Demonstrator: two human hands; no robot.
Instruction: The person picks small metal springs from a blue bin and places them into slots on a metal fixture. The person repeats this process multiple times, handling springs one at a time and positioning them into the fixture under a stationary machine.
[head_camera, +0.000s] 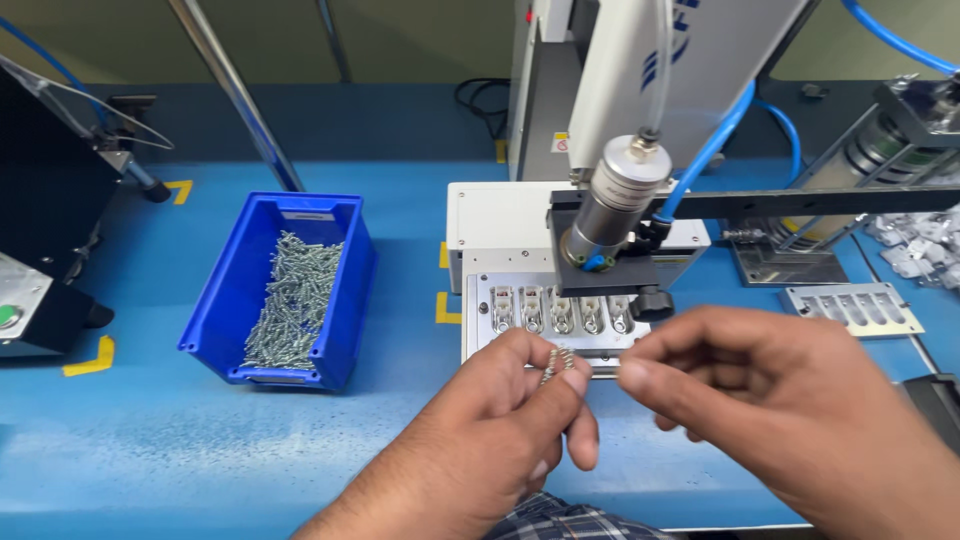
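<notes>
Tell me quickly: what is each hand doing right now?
Left hand: closed, pinching a few small silver metal screws.
Right hand: fingertips pinched together beside the screws; whether it holds one cannot be told.

Blue bench (150, 440) — blue screw bin (225, 300), metal fixture tray (860, 308).

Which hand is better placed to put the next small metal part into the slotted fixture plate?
Probably the right hand: its fingertips pinch near the fixture plate, just beside the small metal parts that the left hand holds bunched. The left hand's grip is occupied.
</notes>
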